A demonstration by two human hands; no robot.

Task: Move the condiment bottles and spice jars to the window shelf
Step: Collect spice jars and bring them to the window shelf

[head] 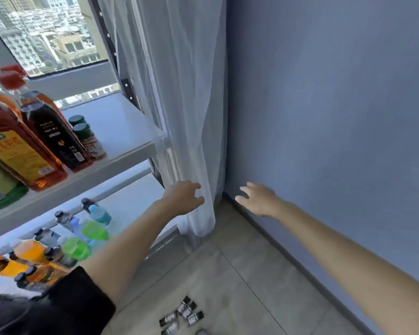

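The left hand (183, 197) reaches out low toward the corner, fingers loosely curled and holding nothing, its fingertips against or just before the hem of the sheer white curtain (179, 105); whether they touch the cloth cannot be told; the right hand (258, 199) is stretched forward beside it, fingers spread and relaxed, empty, close to the blue-grey wall (336, 105) near its dark skirting. A black sleeve (65, 308) covers the left upper arm.

On the white window shelf (121, 134), at its left part, stand the condiment bottles: a large amber oil bottle with a yellow label (17, 153), and just beside it a dark bottle with a black label and a red cap (51, 134); to their right two spice jars with dark green lids (87, 139) stand one behind the other, the nearer one holding a reddish powder.

Below the shelf a row of spray bottles (82, 228) with green, blue and orange contents lies along a lower ledge; on the tiled floor (240, 274) near the bottom edge lie several small dark-capped vials (182, 315), grouped together.
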